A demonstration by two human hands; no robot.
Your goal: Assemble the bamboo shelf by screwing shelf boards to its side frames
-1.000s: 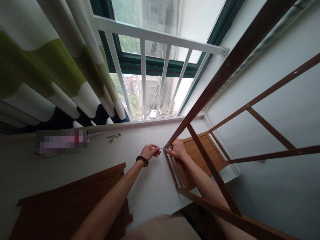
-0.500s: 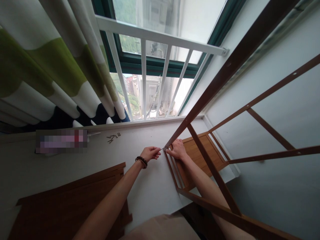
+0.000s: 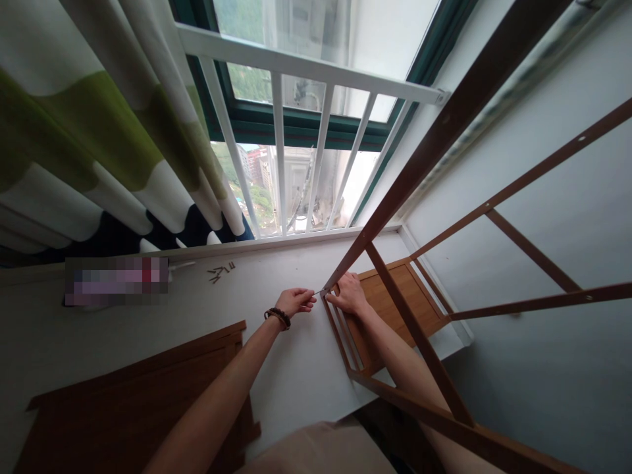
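Observation:
My left hand [image 3: 296, 302], a beaded bracelet on its wrist, pinches a thin metal hex key [image 3: 318, 292]. The key's far end meets the lower end of a dark wooden post [image 3: 395, 191]. That post belongs to a slatted brown wooden shelf rack [image 3: 419, 332] standing on the white surface. Across the same corner lies my right hand [image 3: 350, 293], its fingers bent around the rack's wood beside the joint. The screw head at the joint is too small to make out.
Several loose screws [image 3: 220, 272] lie on the white surface [image 3: 276, 263] to the left, beside a blurred-out package [image 3: 116, 282]. A separate brown wooden panel [image 3: 148, 388] rests at the lower left. Behind are a curtain [image 3: 123, 145] and a white window railing [image 3: 316, 69].
The view has shifted slightly. Both hands stay at the same joint, with the hex key still in my left hand and my right hand still on the rack.

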